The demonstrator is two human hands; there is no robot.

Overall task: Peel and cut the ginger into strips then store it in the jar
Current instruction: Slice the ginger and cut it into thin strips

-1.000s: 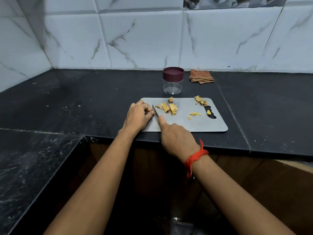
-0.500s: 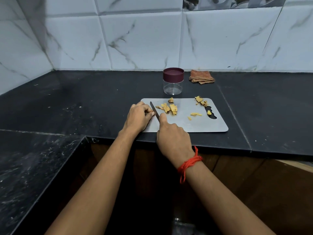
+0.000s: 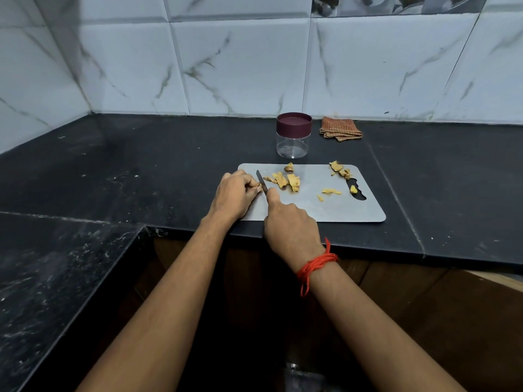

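The left hand (image 3: 236,193) stays curled round what looks like a small ginger piece (image 3: 257,189), mostly hidden, at the left edge of the cutting board (image 3: 311,210). Over the last second the knife (image 3: 261,182), gripped in the right hand (image 3: 288,224), has edged forward against those fingertips, so another strip cut seems under way. Right of it cut ginger slices (image 3: 285,181) lie loose, and the jar (image 3: 293,137) behind is lidded and empty.

Matt grey cutting board (image 3: 325,206) on polished black stone counter (image 3: 141,165); clear plastic jar (image 3: 293,147); woven cloth (image 3: 340,131); glossy marbled tiles (image 3: 240,66).
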